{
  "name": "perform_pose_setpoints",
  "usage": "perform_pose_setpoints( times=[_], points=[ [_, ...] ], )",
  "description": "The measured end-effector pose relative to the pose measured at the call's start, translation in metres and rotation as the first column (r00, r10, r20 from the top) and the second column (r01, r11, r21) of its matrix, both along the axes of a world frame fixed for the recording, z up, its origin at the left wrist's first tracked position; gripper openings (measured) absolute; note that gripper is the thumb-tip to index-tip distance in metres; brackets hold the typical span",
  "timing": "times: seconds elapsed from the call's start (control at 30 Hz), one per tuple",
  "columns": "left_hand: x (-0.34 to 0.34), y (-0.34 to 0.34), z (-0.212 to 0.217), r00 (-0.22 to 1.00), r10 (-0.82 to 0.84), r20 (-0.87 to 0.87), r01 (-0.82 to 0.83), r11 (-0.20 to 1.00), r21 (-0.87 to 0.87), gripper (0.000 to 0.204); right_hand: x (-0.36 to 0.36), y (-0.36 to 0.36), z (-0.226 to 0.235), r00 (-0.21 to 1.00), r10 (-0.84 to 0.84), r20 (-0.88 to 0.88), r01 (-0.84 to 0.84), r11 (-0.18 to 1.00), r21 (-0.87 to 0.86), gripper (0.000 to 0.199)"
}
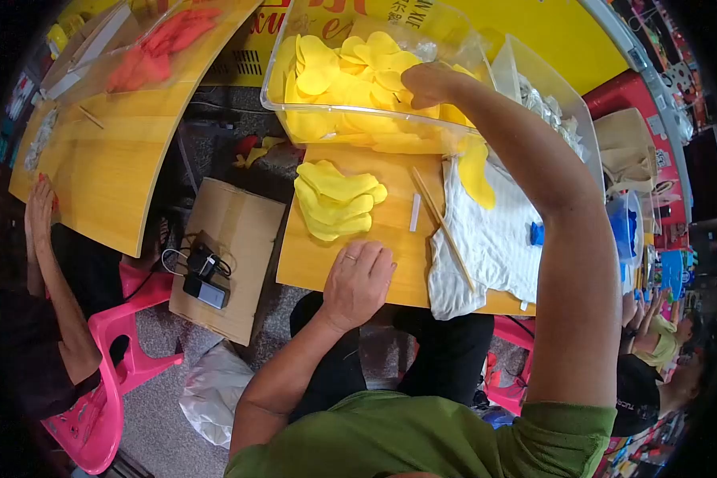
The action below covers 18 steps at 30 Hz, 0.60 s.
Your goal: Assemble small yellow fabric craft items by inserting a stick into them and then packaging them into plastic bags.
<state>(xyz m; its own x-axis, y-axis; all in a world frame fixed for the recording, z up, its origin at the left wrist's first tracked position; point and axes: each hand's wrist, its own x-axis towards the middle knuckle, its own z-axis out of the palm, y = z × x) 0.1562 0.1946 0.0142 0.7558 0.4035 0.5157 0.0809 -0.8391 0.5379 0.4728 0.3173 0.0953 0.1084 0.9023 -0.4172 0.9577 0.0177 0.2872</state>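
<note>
My right hand [428,84] reaches into a clear plastic bin [283,103] full of yellow fabric pieces [334,76]; its fingers are buried among them, so I cannot tell what they hold. My left hand [358,280] lies flat, fingers apart, on the wooden table [390,247] near its front edge, holding nothing. Just beyond it sits a small stack of yellow fabric pieces [336,199]. A white cloth [490,243] lies to the right with a thin wooden stick [443,227] across it. One yellow piece [474,171] hangs over the bin's edge.
A second clear bin [546,99] with white stuffing stands at the right. A cardboard box [231,255] with a charger and cable sits left of the table. Another person's hand [40,209] rests at a neighbouring table [111,167] with red fabric pieces [163,44]. Pink chairs stand below.
</note>
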Motion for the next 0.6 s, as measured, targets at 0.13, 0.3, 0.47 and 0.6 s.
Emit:
perform_pose_setpoints(
  times=[0.13, 0.3, 0.47, 0.6],
  points=[
    [0.002, -0.002, 0.003, 1.0, 0.013, -0.005, -0.013, 1.0, 0.019, 0.023, 0.007, -0.002, -0.006, 0.998, 0.034, 0.054, -0.036, 0.999, 0.036, 0.028],
    [0.002, -0.003, 0.001, 1.0, 0.022, -0.004, -0.022, 0.999, 0.023, 0.02, 0.016, -0.008, 0.006, 0.998, 0.054, -0.022, -0.047, 0.97, 0.238, 0.022],
    [0.001, -0.004, 0.001, 1.0, 0.019, 0.0, -0.019, 1.0, 0.018, 0.022, 0.027, -0.018, 0.031, 0.996, 0.011, -0.083, 0.012, 0.964, 0.264, 0.022],
    [0.002, -0.004, 0.001, 0.999, 0.004, 0.032, -0.004, 1.0, 0.016, 0.021, 0.032, -0.038, 0.048, 0.947, 0.026, -0.319, 0.106, 0.914, 0.391, 0.03]
  ],
)
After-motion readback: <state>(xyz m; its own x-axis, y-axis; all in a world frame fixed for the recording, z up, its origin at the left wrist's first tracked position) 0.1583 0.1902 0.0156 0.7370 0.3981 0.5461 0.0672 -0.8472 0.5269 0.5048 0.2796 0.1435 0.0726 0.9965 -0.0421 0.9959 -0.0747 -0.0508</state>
